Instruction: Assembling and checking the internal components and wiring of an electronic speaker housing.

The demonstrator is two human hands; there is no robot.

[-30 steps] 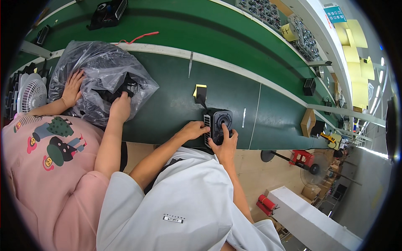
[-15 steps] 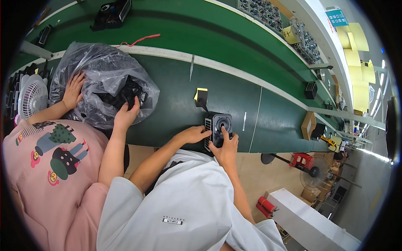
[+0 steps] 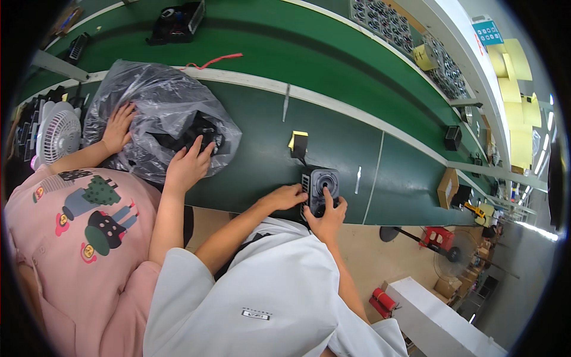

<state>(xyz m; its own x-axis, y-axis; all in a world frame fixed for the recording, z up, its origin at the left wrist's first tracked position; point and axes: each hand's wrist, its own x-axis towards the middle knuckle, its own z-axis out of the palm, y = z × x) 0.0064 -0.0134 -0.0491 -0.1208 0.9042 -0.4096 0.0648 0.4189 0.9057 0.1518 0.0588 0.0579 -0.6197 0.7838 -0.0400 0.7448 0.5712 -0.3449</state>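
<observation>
A black box-shaped speaker (image 3: 329,176) with a round cone on its face stands at the near edge of the bench, in front of my body. My left hand (image 3: 286,197) grips its slatted left side, fingers bent against the edge. From the near right, my right hand (image 3: 328,217) holds the lower part, one finger reaching onto the cone. The lower face is partly hidden by this hand. Just beyond the speaker lies a small black piece with a yellow backing (image 3: 299,144), joined to it by a dark strip.
At my left, a co-worker in pink rests both hands on a clear plastic bag (image 3: 157,119) with black parts inside. A white fan (image 3: 59,131) stands farther left. A red strip (image 3: 215,60) and a black unit (image 3: 176,22) lie on the green shelf. An open carton (image 3: 447,187) sits right.
The whole view has shifted, so the scene sits slightly farther right. My hands keep their hold on the speaker. The co-worker's right hand has spread its fingers over the bag's opening.
</observation>
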